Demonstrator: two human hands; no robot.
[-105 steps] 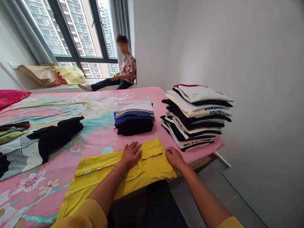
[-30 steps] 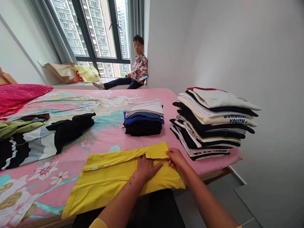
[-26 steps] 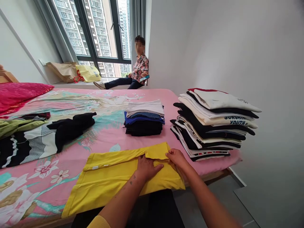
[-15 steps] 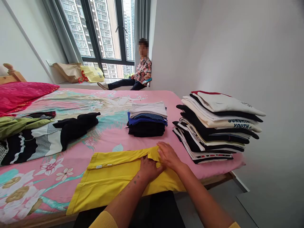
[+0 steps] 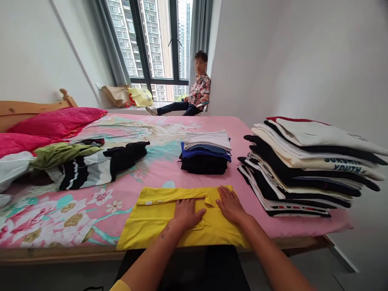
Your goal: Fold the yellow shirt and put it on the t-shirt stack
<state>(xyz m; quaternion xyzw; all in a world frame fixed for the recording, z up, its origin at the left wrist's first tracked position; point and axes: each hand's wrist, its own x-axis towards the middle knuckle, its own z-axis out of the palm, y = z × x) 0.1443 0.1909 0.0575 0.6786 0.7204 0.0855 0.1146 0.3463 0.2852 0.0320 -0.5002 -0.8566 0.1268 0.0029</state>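
Both hands (image 5: 187,212) (image 5: 230,205) — on yellow garment (image 5: 145,232) (flat)

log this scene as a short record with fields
left hand: palm down on the yellow garment
right hand: palm down near the garment's right end
short stack: folded clothes, just beyond the garment
tall stack: folded clothes, right of the short stack
loose clothes: unfolded, at left
surface: pink floral bedsheet
background: person seated by the window
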